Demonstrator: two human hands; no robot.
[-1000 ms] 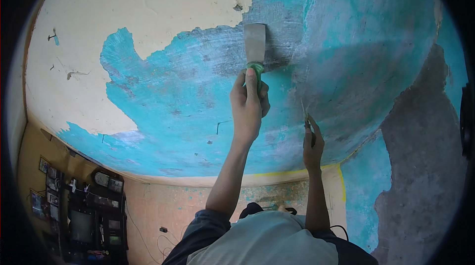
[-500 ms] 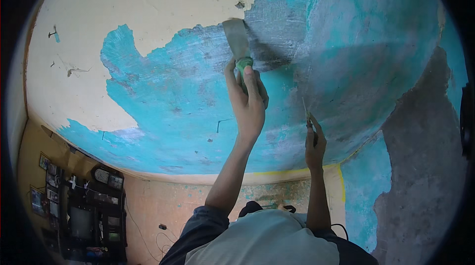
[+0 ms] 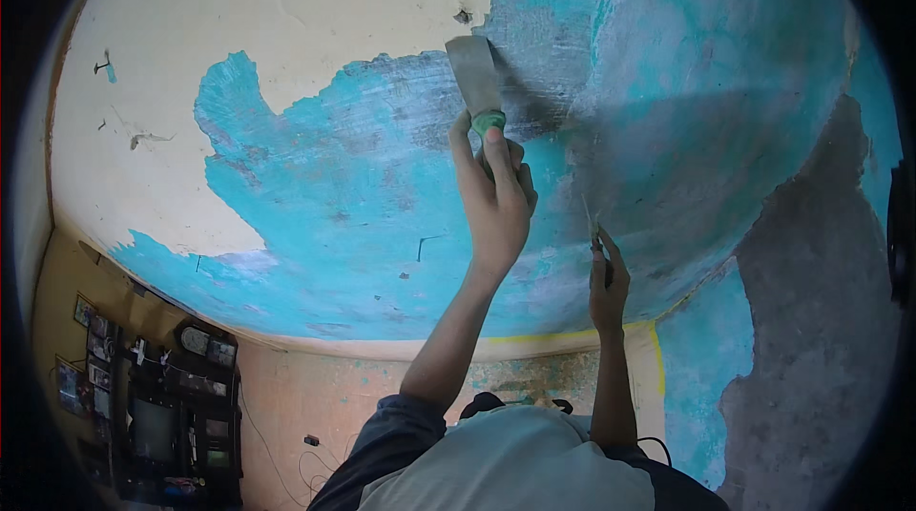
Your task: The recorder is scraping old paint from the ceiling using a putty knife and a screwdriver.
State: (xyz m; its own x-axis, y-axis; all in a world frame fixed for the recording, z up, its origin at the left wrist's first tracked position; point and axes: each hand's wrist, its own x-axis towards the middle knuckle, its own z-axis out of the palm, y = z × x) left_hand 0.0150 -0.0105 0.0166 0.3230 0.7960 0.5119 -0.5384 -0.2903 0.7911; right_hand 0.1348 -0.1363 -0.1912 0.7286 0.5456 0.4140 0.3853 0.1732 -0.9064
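My left hand [image 3: 498, 210] is closed round the green handle of a putty knife [image 3: 474, 72]. Its wide grey blade points up at the wall, by the ragged border where cream paint [image 3: 353, 5] meets bared turquoise and grey patches. Lower and to the right, my right hand [image 3: 609, 287] grips a slim tool with a narrow blade [image 3: 589, 210]; seen nearly edge-on, its exact kind is unclear. That blade stands in front of the turquoise wall [image 3: 382, 215], and I cannot tell whether it touches.
A small hole [image 3: 463, 17] sits in the cream paint above the putty knife. Nails [image 3: 102, 64] and a bent wire [image 3: 422, 246] stick out of the wall. A dark shelf unit [image 3: 176, 416] with a screen stands at lower left. Bare grey plaster [image 3: 811, 339] shows at right.
My left hand and the putty knife have shifted a little to the right along the wall. My right hand has stayed almost in place.
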